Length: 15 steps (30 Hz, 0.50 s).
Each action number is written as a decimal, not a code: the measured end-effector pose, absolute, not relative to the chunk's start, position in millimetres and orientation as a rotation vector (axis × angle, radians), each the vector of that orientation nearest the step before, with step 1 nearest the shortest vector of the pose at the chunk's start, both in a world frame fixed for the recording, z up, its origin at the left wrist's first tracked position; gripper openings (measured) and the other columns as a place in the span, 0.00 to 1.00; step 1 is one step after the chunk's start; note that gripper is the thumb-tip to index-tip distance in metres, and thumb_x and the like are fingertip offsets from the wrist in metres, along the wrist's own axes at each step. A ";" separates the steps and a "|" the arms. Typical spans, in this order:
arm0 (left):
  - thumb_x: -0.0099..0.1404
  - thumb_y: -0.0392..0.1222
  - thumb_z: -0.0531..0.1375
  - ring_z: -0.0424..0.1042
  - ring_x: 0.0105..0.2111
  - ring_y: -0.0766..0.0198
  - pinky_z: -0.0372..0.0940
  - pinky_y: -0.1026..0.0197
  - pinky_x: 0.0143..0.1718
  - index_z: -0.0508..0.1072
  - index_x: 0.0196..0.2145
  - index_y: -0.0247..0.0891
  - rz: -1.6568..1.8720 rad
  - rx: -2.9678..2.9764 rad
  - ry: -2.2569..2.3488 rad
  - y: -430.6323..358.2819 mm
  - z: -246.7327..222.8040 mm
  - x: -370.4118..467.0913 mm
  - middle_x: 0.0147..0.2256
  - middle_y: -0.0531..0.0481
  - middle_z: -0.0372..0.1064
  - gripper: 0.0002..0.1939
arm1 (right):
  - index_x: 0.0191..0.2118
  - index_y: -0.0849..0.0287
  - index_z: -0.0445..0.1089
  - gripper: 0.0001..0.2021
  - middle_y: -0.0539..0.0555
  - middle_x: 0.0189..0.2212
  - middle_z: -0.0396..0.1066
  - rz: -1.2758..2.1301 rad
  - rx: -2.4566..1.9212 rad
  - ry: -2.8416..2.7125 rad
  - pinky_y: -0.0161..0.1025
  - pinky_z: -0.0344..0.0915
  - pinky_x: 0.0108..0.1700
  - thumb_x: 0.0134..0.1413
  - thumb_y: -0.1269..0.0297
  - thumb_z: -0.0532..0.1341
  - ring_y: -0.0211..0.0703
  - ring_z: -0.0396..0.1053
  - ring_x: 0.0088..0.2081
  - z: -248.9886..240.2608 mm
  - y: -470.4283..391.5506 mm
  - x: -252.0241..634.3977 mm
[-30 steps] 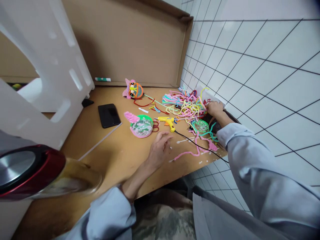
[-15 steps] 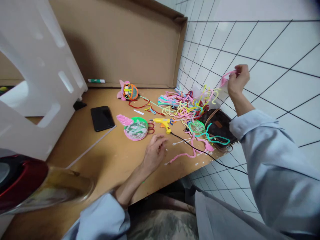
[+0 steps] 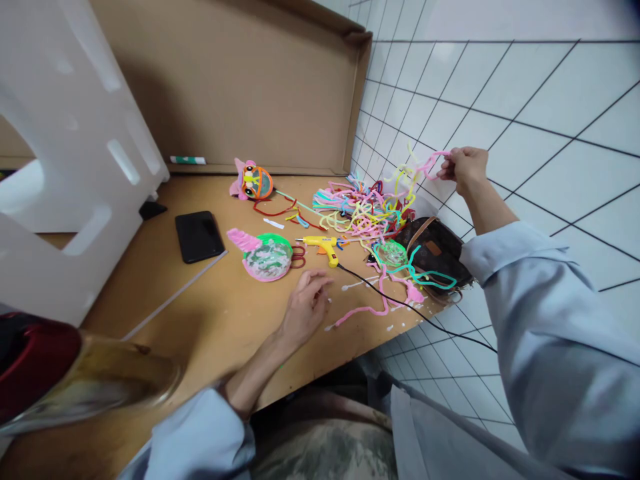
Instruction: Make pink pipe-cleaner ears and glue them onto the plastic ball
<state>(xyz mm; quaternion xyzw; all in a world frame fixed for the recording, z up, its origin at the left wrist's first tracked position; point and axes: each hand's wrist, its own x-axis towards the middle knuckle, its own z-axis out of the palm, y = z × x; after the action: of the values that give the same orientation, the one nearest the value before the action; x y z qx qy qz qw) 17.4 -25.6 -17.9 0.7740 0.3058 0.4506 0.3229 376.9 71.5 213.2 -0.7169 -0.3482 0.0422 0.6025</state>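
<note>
My right hand (image 3: 468, 169) is raised at the right, closed on a pink pipe cleaner (image 3: 429, 164) that hangs out toward the pile. Below it lies a tangled heap of coloured pipe cleaners (image 3: 345, 203), with yellow strands sticking up. My left hand (image 3: 306, 308) hovers low over the table, fingers loosely bent and apart, holding nothing. Just beyond it rests a yellow glue gun (image 3: 320, 243) with a black cord. Left of the gun sits a round green-and-pink piece (image 3: 269, 260) with a pink cone, beside red-handled scissors (image 3: 299, 257).
A finished-looking face ornament (image 3: 257, 183) lies at the back, near a marker (image 3: 188, 160). A black phone (image 3: 199, 237) is left; a red-lidded jug (image 3: 100, 367) stands in front. A brown bag (image 3: 435, 250) sits at the right edge, near a pink strand (image 3: 363, 311).
My right hand has come down slightly and to the left, still holding the pink pipe cleaner. My left hand has stayed nearly still. The view has shifted a little.
</note>
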 end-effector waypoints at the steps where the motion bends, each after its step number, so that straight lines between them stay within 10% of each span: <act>1: 0.66 0.30 0.53 0.74 0.44 0.62 0.73 0.61 0.41 0.77 0.45 0.36 1.185 2.028 0.800 -25.8 -17.8 17.3 0.49 0.40 0.69 0.15 | 0.24 0.58 0.61 0.18 0.40 0.11 0.58 0.138 -1.660 -0.799 0.38 0.57 0.29 0.68 0.77 0.53 0.28 0.54 0.15 212.4 73.0 378.4; 15: 0.65 0.27 0.53 0.74 0.44 0.62 0.72 0.62 0.39 0.76 0.46 0.36 1.225 2.065 0.768 -29.0 -15.4 16.8 0.49 0.40 0.69 0.16 | 0.21 0.55 0.52 0.21 0.41 0.12 0.47 0.509 -1.247 -0.797 0.31 0.55 0.20 0.68 0.69 0.56 0.32 0.47 0.17 202.0 77.9 376.3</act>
<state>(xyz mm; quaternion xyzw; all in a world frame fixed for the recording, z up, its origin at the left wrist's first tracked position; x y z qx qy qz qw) 16.8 -29.0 -15.4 0.7799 0.2901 0.4628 0.3055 376.3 77.9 202.0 -0.5616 -0.3591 0.2295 0.7092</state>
